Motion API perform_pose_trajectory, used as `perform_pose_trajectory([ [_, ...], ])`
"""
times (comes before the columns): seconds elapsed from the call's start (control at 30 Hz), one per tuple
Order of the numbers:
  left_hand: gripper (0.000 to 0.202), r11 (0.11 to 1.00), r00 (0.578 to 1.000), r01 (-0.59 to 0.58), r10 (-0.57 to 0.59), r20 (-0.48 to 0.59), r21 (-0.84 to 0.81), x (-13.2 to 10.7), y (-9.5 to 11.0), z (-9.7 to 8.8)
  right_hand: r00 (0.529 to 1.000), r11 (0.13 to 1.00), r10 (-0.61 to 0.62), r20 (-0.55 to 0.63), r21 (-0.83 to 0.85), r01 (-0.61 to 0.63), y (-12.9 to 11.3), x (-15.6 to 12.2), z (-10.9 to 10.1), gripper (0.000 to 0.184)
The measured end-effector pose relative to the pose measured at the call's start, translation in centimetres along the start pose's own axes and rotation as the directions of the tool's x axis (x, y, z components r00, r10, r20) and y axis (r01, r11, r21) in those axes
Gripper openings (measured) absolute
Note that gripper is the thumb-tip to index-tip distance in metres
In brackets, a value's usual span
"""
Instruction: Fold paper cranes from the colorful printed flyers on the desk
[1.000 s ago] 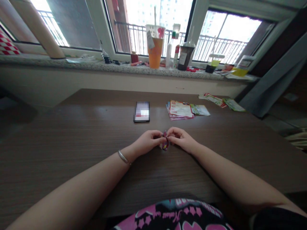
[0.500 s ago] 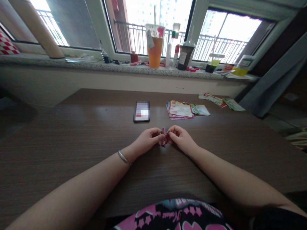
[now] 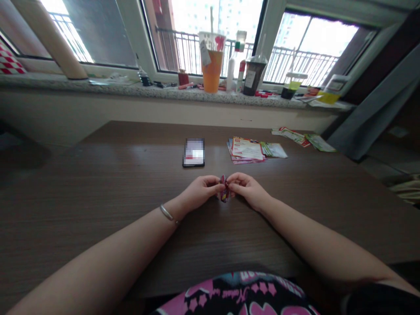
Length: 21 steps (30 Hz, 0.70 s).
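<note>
A small folded piece of coloured paper (image 3: pixel 225 192), pink and red with dark patches, is pinched between both my hands just above the brown wooden table (image 3: pixel 98 183). My left hand (image 3: pixel 200 192), with a silver bracelet at the wrist, grips its left side with closed fingers. From the right, my right hand (image 3: pixel 247 189) pinches the paper's other side. Most of the paper is hidden by my fingertips.
A phone (image 3: pixel 194 152) lies on the table beyond my hands. A stack of coloured paper sheets (image 3: pixel 247 150) lies to its right, with more sheets (image 3: pixel 303 138) near the far right edge. The window sill (image 3: pixel 98 89) holds an orange drink cup (image 3: pixel 212 63), bottles and other cups.
Both hands have shifted slightly away from me with the folded paper, which sits a little higher between the fingertips than a second ago.
</note>
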<state>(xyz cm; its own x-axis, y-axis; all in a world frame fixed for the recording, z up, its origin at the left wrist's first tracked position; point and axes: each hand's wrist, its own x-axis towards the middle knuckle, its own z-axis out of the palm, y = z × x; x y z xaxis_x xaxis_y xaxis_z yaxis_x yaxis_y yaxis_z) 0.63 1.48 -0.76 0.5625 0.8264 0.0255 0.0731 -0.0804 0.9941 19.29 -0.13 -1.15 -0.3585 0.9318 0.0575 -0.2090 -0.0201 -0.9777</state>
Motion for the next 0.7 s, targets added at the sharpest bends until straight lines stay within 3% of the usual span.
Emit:
perform_pose_trajectory([
  [0.17,0.028,1.0,1.0,-0.008,0.008,0.002,-0.014,-0.01,0.1,-0.01,1.0,1.0,0.024,0.011,0.01,-0.024,-0.08,-0.01,0.04,0.033],
  [0.5,0.036,0.991,0.977,-0.108,0.093,-0.191,-0.074,0.16,-0.27,0.57,0.996,0.999,-0.02,0.086,-0.031,0.022,0.14,-0.06,0.19,0.036],
  [0.7,0.033,0.991,0.978,-0.105,0.087,-0.191,-0.086,-0.02,0.19,0.88,0.994,0.993,-0.055,0.098,-0.101,0.065,0.14,-0.07,0.11,0.036],
])
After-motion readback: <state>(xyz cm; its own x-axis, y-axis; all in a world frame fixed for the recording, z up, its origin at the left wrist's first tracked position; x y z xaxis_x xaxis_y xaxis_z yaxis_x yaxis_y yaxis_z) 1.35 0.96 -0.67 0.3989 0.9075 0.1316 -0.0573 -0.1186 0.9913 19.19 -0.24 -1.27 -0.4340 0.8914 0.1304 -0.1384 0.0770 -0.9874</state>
